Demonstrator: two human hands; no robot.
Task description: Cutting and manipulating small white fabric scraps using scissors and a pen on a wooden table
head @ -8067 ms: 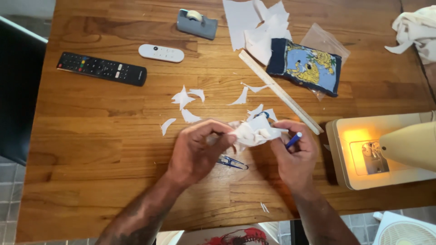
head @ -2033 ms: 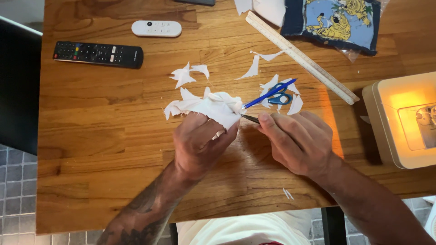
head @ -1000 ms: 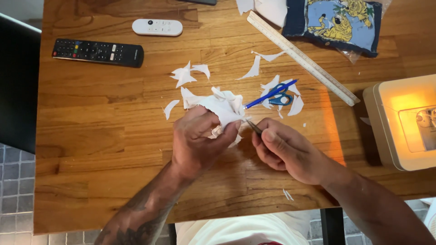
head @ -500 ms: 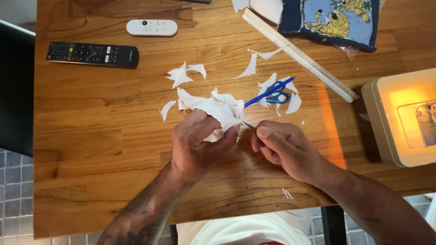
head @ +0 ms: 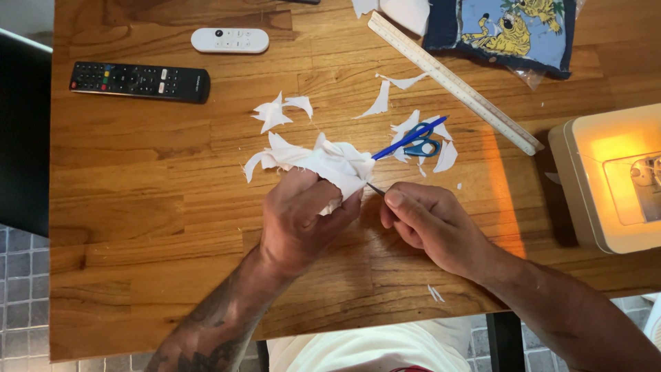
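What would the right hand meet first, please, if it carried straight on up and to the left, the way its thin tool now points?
Most likely the bunched white fabric held by the left hand; the right hand has its thin tool's tip almost at the fabric's edge.

Wooden plank table (head: 138, 227), warm brown, visible grain. Grey square-tiled floor (head: 21, 303) at lower left. Dark furniture piece (head: 24, 138) along the table's left edge. Warm yellow light glows at right.

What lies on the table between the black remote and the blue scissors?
In the head view, between the black remote and the blue scissors lie white fabric scraps on the wooden table; otherwise bare wood.
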